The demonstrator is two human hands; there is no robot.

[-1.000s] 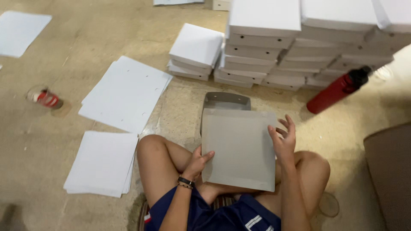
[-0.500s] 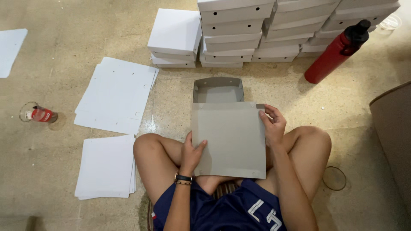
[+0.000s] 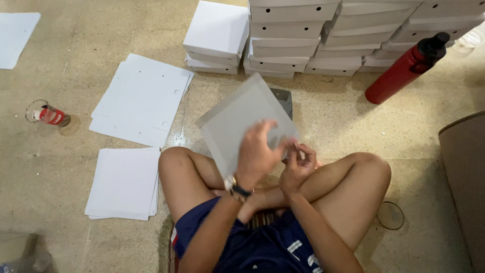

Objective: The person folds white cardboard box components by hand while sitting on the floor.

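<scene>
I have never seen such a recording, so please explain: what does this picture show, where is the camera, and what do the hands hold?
The camera sits on a person's head and looks down at their crossed legs on a stone floor. There is no machine, only two bare hands. The left hand and the right hand both grip a grey cardboard sheet, tilted above the lap; the fingers are blurred. On the floor lie flat white sheets, stacked white boxes, a red bottle and a small red can.
</scene>
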